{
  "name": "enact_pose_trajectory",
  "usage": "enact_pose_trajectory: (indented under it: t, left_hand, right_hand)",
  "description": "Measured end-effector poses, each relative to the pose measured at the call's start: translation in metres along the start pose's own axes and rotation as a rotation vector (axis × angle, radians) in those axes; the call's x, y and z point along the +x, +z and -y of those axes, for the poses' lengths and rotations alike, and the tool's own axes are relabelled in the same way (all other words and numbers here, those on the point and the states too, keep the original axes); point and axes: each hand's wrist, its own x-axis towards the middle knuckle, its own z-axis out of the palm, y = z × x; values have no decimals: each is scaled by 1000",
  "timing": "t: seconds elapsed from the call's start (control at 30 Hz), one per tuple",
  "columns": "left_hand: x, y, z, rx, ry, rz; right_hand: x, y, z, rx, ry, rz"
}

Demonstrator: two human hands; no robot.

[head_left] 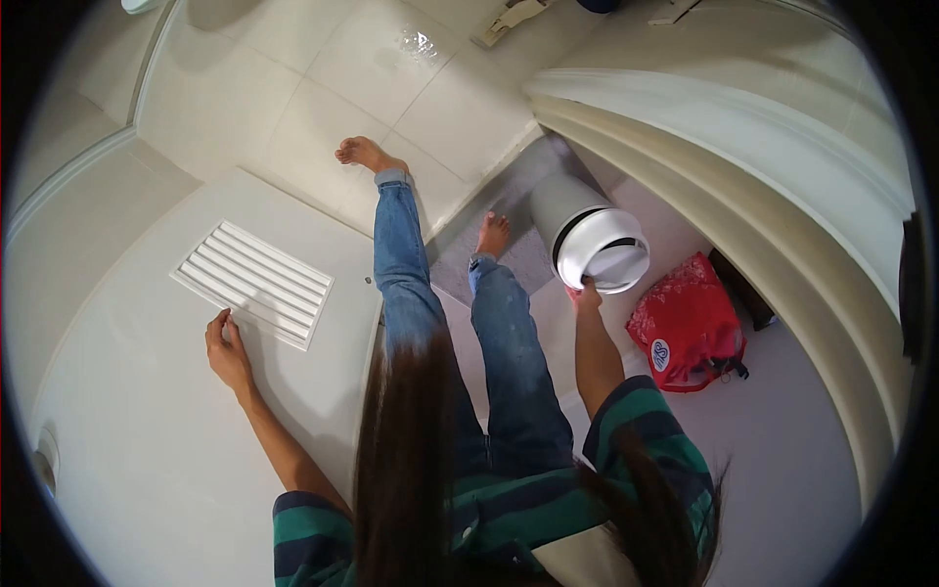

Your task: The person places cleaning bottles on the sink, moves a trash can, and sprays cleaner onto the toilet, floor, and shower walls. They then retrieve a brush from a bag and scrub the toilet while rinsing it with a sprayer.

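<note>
My right hand (585,294) grips a trash bin (570,213) by the near side of its rim. The bin has a grey body and a white lid (611,252) with a round flap, and it tilts so that the lid faces me. At the left, my left hand (228,352) is beside a white door (161,391), just below the slatted vent (256,284) in it. Its fingers are loosely bent, thumb apart, with nothing visible in them.
A grey mat (465,259) lies at the doorway under one bare foot, while the other foot (367,155) stands on the tiled floor (323,108) beyond. A red bag (688,323) sits right of the bin. The cream door frame (782,235) rises on the right.
</note>
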Motion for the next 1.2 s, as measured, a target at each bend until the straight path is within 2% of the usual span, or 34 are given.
enact_pose_trajectory:
  t: [0.07, 0.1, 0.33, 0.47, 0.57, 0.67, 0.77, 0.83, 0.87, 0.97, 1.0, 1.07, 1.13, 1.2]
  left_hand:
    - [2, -1, -7, -1, -19, 5]
    - [2, -2, -9, -2, -26, 11]
    - [2, 1, 1, -40, -1, -6]
    - [2, -1, -6, -13, -7, -1]
    - [3, 1, 1, -3, 23, -24]
    - [2, 4, 4, -25, 37, -36]
    - [1, -4, -1, -60, 39, -11]
    - [2, -1, 8, -99, 97, -49]
    - [2, -1, 9, -113, 29, -37]
    - [4, -3, 14, -235, -75, 42]
    - [6, -5, 15, -268, -103, 73]
    - [7, 6, 27, -561, -123, 100]
    - [4, 34, 45, -932, -269, 89]
    - [10, 26, 51, -948, -565, 408]
  right_hand:
    - [-15, 9, -4, 9, -58, -105]
    - [-15, 8, -10, 71, -79, -40]
    - [-23, 13, -9, -78, -65, 53]
    - [-40, 8, -6, -136, -46, 221]
    - [-41, 3, -6, -141, 81, 262]
    - [-70, 4, 1, -195, 100, 152]
    - [-105, -8, 15, -331, 132, 68]
    - [-136, -10, 26, -630, 107, 83]
    - [-152, -6, 31, -778, 92, 88]
    - [-232, 30, 56, -1275, -153, 499]
    - [-262, 50, 65, -1274, -224, 582]
    - [-324, 100, 85, -1266, -356, 745]
    - [-379, 148, 109, -1148, -583, 885]
    - [-443, 187, 143, -929, -809, 980]
